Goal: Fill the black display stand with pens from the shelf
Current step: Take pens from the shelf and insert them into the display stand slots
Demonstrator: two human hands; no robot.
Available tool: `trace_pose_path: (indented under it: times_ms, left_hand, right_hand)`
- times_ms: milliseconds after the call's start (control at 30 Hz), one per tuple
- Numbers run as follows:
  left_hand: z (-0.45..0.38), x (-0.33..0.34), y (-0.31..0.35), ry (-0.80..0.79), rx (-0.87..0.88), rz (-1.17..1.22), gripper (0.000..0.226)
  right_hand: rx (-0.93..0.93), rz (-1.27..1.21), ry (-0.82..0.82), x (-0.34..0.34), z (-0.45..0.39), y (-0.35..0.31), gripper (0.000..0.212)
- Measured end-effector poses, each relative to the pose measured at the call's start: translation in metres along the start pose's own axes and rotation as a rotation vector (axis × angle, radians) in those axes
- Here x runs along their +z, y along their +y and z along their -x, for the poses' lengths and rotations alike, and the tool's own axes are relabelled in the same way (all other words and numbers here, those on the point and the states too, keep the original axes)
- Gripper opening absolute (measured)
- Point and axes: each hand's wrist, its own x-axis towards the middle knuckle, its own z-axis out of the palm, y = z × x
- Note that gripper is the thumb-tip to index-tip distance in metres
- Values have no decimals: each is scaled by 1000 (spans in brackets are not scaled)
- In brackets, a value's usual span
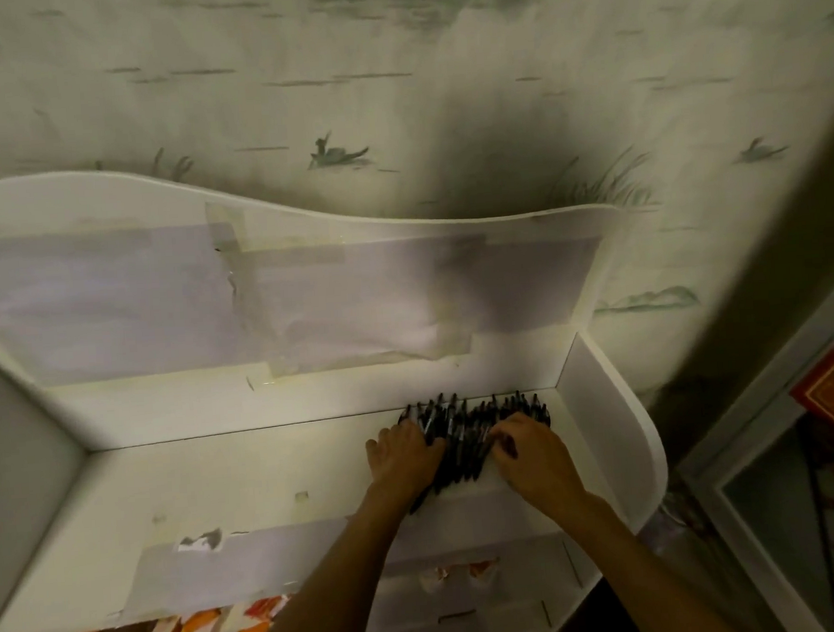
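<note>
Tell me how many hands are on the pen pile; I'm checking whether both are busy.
2. The left hand lies on the left side of the pile of pens on the white shelf; the right hand covers its right side. Fingertips are partly hidden among the pens.

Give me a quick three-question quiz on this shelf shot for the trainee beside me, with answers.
1. True or false: the pile of pens lies at the left end of the shelf.
2. Which hands touch the pens? A) only the left hand B) only the right hand C) both
3. Fill in: the black display stand is ____ in this view.

Key
1. False. The pile sits at the right end, near the shelf's side wall.
2. C. One hand is on each side of the pile, fingers over the pens; whether either hand has closed round any cannot be told.
3. Not visible, so no pens can be seen in it yet.
</note>
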Motion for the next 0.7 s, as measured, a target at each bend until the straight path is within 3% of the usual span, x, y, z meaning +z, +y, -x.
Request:
trace_pose_path:
  times_ms: [200, 433, 700]
  left_hand:
    - [-6, -8, 0, -26, 1, -18, 39]
    - [-1, -27, -20, 68, -85, 188, 50]
    - [4, -22, -37, 41, -129, 48, 63]
  right_hand:
    - [-43, 31, -25, 4, 3, 5, 13]
    - [-78, 3, -7, -2, -9, -3, 14]
    - [-85, 7, -21, -2, -15, -6, 16]
